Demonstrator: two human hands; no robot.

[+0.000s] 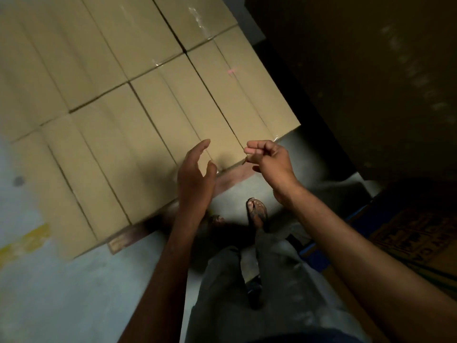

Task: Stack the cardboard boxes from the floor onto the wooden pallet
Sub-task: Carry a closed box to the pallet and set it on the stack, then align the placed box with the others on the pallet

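- At the bottom centre of the frame, the person's legs in grey trousers (247,293) point up the picture. One foot in a sandal (257,210) stands on the pale concrete floor (61,280).
- Two bare forearms reach up from the lower edge toward the middle of the frame.
- The left hand (195,174), just left of centre, is open. Its fingers are spread and lightly bent, it holds nothing, and it hovers over the near edge of the boxes.
- The right hand (269,159), just right of centre, has its fingers curled into a loose fist, with nothing visible in them. It is near the left hand but apart from it.
- Below the hands, a reddish-brown strip of the wooden pallet (232,178) shows under the near edge of the load.
- The cardboard boxes (123,107) lie on the pallet in tight rows, sides touching. They fill the upper left and centre of the frame, and clear tape (197,13) glints on the far ones.
- At the lower left, a yellow mark (27,240) lies on the floor beside the boxes.
- At the right edge, a printed carton (415,241) sits in shadow; its lettering is unreadable.
- A large dark brown surface (371,82) fills the upper right, too dim to identify.
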